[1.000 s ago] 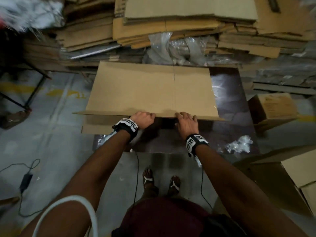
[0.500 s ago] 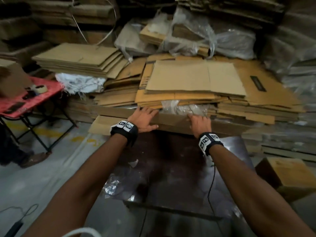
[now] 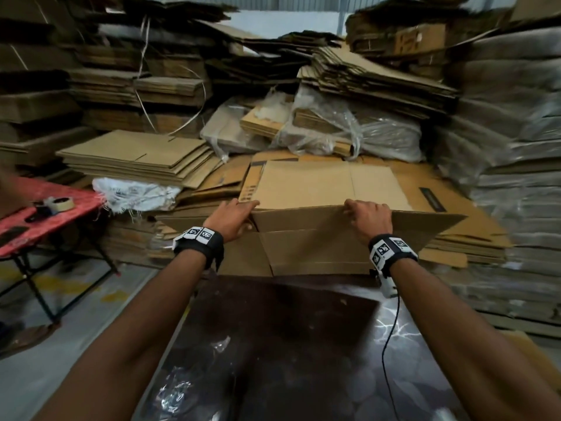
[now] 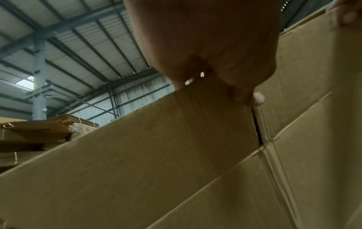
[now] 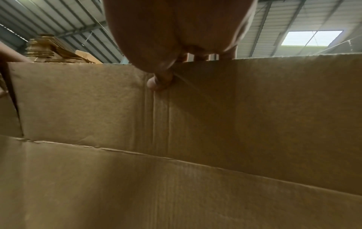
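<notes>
At twelve o'clock beyond the dark table, the left hand and right hand each clamp the top edge of the cardboard box.

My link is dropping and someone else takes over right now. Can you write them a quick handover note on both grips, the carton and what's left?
Left grip: holds the top edge of the flat carton by a flap slit, thumb on the near face.
Right grip: pinches the same edge further right, fingers over the top.
Carton: upright at the far edge of the dark table, in front of the cardboard stack.
Done: one carton is in hand.
Left: probably open it up on the table; a tape roll lies on the red table to the left.
</notes>
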A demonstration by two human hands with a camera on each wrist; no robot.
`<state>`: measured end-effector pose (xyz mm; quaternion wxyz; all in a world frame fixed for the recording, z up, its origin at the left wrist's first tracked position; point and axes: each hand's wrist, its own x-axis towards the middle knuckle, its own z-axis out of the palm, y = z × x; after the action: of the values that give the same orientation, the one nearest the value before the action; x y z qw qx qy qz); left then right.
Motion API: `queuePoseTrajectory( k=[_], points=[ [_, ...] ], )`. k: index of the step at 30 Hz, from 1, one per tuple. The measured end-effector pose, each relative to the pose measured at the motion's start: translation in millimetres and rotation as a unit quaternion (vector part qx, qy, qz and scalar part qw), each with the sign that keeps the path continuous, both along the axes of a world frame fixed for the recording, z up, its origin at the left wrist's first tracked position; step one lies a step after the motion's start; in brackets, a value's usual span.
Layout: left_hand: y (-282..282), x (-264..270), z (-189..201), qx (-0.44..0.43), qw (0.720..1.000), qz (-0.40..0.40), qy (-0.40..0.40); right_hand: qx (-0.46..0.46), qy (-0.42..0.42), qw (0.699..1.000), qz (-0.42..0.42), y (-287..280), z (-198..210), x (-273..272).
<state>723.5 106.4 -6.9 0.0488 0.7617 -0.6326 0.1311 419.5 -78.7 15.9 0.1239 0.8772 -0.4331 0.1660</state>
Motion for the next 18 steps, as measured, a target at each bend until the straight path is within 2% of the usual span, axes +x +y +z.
queuePoseTrajectory(
  k=[2,7,11,14,18],
  points=[
    [-8,-4,6,0.014,0.999,-0.013,0.049,-0.009,0.0,1.0,-0.005,-1,5,-6],
    [-24,-21,9,-0.024,0.998,0.027,0.055,-0.01,-0.004,1.0,-0.01,-1,11,-17],
    [-35,-31,7,-0.05,0.997,0.058,0.018,0.027,-0.014,1.0,0.008,-5,12,-30],
    [-38,-35,15,-0.066,0.997,0.05,-0.01,0.081,0.013,0.996,0.035,-9,15,-41],
    [-42,-32,43,-0.087,0.995,0.028,-0.027,0.109,-0.047,0.993,0.027,-21,40,-44]
  ],
)
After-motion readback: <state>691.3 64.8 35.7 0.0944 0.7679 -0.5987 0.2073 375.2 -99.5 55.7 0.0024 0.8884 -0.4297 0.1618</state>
